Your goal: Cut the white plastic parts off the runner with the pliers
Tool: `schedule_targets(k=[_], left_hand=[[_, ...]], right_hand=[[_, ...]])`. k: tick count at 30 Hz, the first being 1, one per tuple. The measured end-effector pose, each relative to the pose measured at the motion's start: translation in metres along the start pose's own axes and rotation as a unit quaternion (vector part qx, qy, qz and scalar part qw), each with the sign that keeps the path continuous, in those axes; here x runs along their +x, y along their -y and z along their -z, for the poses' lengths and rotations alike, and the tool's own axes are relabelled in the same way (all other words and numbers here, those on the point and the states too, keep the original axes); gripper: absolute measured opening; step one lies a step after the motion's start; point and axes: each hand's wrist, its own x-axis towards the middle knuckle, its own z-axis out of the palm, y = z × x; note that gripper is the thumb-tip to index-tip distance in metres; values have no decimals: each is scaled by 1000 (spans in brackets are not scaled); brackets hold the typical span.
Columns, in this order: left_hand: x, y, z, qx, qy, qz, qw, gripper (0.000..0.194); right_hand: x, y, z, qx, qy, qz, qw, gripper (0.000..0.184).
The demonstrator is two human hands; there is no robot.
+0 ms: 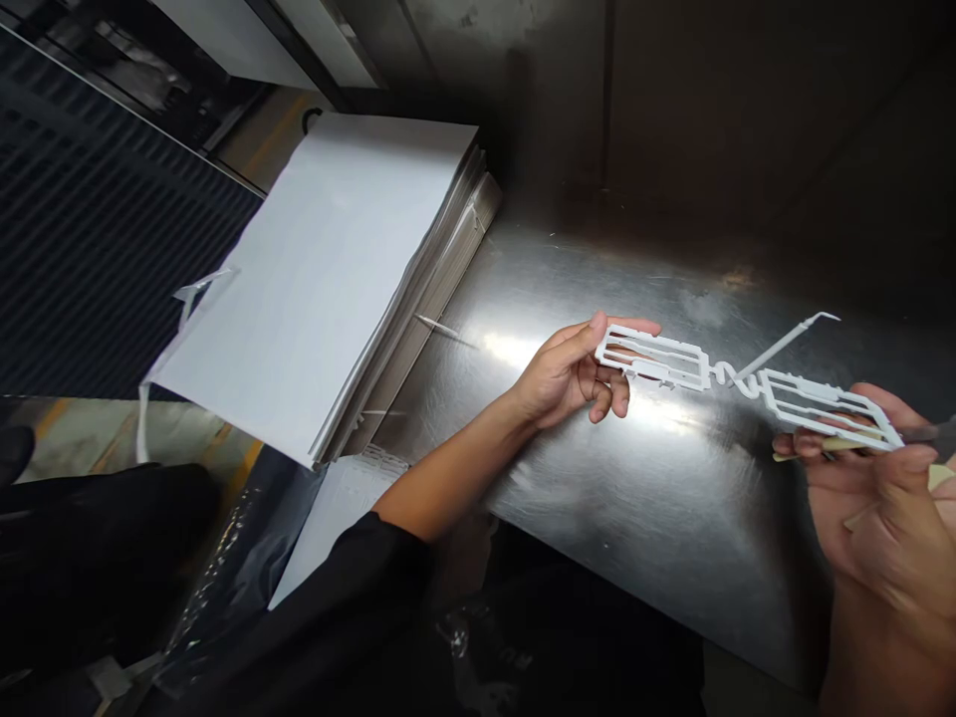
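Note:
Between my hands stretches a white plastic moulded part [653, 357], two open rectangular frames linked by a curly middle piece. A thin white stem [781, 344] with a bent tip sticks up at an angle from that middle. My left hand [564, 373] pinches the left frame's outer end between thumb and fingers. My right hand [881, 508] grips the right frame's outer end. A slim yellowish stick-like object [822, 450] also lies in my right fingers; its kind is unclear. The part is held above a shiny metal table [597, 528].
A tall stack of white sheets [329, 259] stands on the table at left. More white moulded pieces [373, 460] lie by the table's near left edge, beside dark plastic sheeting [246, 528]. A dark ribbed panel [112, 219] is at far left.

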Motion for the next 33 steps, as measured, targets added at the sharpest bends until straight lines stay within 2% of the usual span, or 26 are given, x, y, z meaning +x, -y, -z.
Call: schedule_targets(k=[10, 14, 20, 23, 27, 33], left_hand=[[1, 3, 0, 44, -34, 16, 998, 82], [2, 4, 1, 49, -32, 16, 998, 84], [2, 3, 1, 54, -51, 18, 997, 81], [4, 2, 0, 46, -74, 7, 996, 73], [7, 3, 1, 45, -111, 7, 993, 66], [10, 7, 4, 31, -103, 49, 993, 59]], right_hand=[[2, -4, 2, -18, -13, 15, 1000, 65], [2, -4, -1, -15, -19, 14, 1000, 65], [2, 0, -1, 11, 4, -3, 1000, 57], [1, 2, -3, -2, -25, -18, 1000, 62], [1, -1, -6, -57, -82, 4, 995, 67], [-2, -8, -5, -164, -122, 75, 976, 52]])
